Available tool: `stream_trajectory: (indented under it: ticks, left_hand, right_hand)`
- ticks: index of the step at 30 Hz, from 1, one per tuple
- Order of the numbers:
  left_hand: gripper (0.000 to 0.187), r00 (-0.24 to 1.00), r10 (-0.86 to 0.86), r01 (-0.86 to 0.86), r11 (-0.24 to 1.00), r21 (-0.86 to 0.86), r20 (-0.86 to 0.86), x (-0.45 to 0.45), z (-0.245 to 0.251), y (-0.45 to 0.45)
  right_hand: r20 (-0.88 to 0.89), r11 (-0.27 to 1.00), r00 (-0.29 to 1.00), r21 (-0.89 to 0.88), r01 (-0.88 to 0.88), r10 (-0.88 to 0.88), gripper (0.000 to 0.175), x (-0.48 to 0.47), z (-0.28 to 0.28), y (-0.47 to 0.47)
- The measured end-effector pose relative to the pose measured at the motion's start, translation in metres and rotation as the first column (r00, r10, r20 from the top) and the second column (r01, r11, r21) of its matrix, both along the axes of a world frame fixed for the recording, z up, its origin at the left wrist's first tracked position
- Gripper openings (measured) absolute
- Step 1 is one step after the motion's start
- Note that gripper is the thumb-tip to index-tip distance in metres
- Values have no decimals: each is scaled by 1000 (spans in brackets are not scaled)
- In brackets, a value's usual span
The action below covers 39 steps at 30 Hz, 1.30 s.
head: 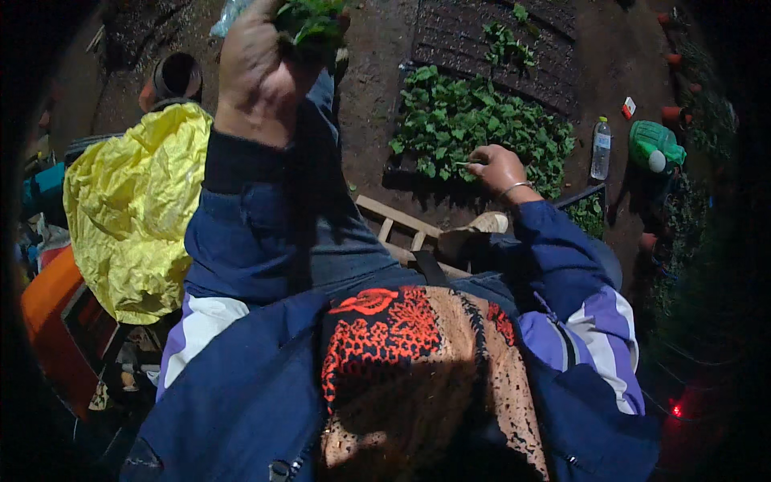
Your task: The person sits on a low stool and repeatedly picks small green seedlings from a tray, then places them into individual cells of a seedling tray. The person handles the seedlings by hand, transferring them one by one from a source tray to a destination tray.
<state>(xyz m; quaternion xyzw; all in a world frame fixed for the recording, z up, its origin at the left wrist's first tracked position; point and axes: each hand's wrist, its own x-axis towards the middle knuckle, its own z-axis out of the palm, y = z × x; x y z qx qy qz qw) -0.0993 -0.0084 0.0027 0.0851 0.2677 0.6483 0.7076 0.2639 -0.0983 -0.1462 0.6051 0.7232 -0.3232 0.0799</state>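
Note:
My left hand (259, 75) is raised at the top of the view, palm up, holding a bunch of green seedlings (310, 24). My right hand (503, 172) is at the near edge of a dense patch of leafy green seedlings (470, 114). Its thumb and forefinger are pinched on a small pale piece (462, 163), possibly a stem; it is too small to tell. The seedlings stand in a dark cell tray (446, 36), whose far part shows mostly bare cells and a few scattered plants (509, 45).
A crumpled yellow sack (135, 217) is at left, above an orange object (54, 301). A wooden slatted frame (397, 217) lies near my shoe (488, 222). Right of the tray are a clear water bottle (600, 150), a red-and-white packet (628, 108), a green plastic container (653, 141) and potted plants (674, 114).

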Motion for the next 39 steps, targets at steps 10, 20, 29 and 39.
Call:
stream_trajectory:
  ticks: [10,20,29,39]
  left_hand:
    - [22,1000,4,-3,1000,26,-25,4,6,-3]
    - [22,971,70,-65,998,26,-228,13,10,0]
    - [23,938,119,-112,993,40,-325,25,10,0]
    - [25,999,-38,38,999,17,-2,16,9,-2]
  right_hand:
    - [182,970,956,40,-240,229,25,-74,-64,-29]
    - [95,913,950,263,-312,298,18,-92,-110,-32]
    - [138,888,943,318,-332,303,9,-97,-134,-33]
    - [243,827,856,240,-509,456,6,-115,-136,-24]
